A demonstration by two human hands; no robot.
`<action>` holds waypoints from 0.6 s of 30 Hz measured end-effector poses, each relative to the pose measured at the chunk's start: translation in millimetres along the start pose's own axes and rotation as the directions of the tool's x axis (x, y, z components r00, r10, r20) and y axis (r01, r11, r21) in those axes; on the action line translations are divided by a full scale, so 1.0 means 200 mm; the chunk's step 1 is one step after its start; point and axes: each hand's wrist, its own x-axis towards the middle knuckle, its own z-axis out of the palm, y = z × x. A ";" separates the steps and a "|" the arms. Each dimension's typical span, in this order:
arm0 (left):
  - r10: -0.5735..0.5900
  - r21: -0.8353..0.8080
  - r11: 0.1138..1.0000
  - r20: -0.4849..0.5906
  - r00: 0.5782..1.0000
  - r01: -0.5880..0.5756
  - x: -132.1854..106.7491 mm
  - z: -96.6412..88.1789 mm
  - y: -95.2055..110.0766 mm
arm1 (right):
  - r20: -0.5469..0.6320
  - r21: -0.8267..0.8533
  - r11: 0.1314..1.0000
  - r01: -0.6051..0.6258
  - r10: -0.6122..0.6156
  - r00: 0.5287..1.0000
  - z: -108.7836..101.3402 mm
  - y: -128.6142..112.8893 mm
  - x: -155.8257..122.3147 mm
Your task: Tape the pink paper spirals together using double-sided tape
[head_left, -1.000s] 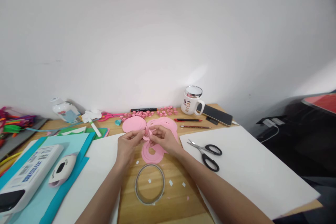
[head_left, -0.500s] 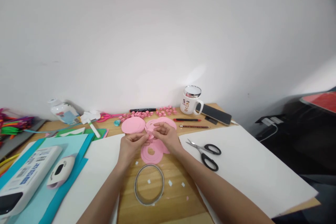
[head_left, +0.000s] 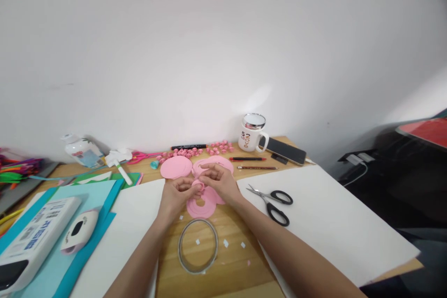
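My left hand (head_left: pixel 175 194) and my right hand (head_left: pixel 218 181) meet over the wooden table (head_left: pixel 230 265), fingers pinched together on a small rolled pink paper strip (head_left: pixel 198 185). The strip's loose spiral end (head_left: pixel 200 207) lies on the table just below my hands. Behind them lie a flat pink paper circle (head_left: pixel 176 167) and another pink spiral-cut circle (head_left: pixel 218 163). A row of small finished pink paper rolls (head_left: pixel 195 151) sits near the wall.
A tape ring (head_left: pixel 198 245) lies in front of my hands. Black scissors (head_left: pixel 275 202) rest on a white sheet (head_left: pixel 331 223) at right. A mug (head_left: pixel 252 133), phone (head_left: pixel 283 151), pencils (head_left: pixel 256 163) stand behind. At left: blue sheets (head_left: pixel 87 195), a paper punch (head_left: pixel 76 231), a white case (head_left: pixel 31 237).
My hands have kept turning the pink roll between the fingertips and drifted slightly towards me; the view shifted a little. Nothing else on the table has moved.
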 end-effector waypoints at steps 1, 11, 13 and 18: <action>0.002 0.005 1.000 0.006 1.000 -0.002 0.00 0.00 0.00 | -0.002 -0.001 1.000 0.004 -0.004 1.000 0.00 0.00 0.00; -0.001 0.000 1.000 -0.063 0.998 0.001 -0.01 0.02 0.00 | 0.002 -0.021 1.000 0.016 -0.016 1.000 0.00 0.01 0.01; -0.006 -0.053 0.999 -0.135 0.991 -0.002 -0.01 0.02 0.01 | -0.030 -0.031 0.999 0.032 -0.033 0.999 0.01 0.01 0.01; -0.015 -0.316 0.947 -0.242 0.970 -0.065 0.01 0.00 0.02 | 0.043 -0.071 0.997 0.013 -0.010 0.999 0.03 0.04 -0.01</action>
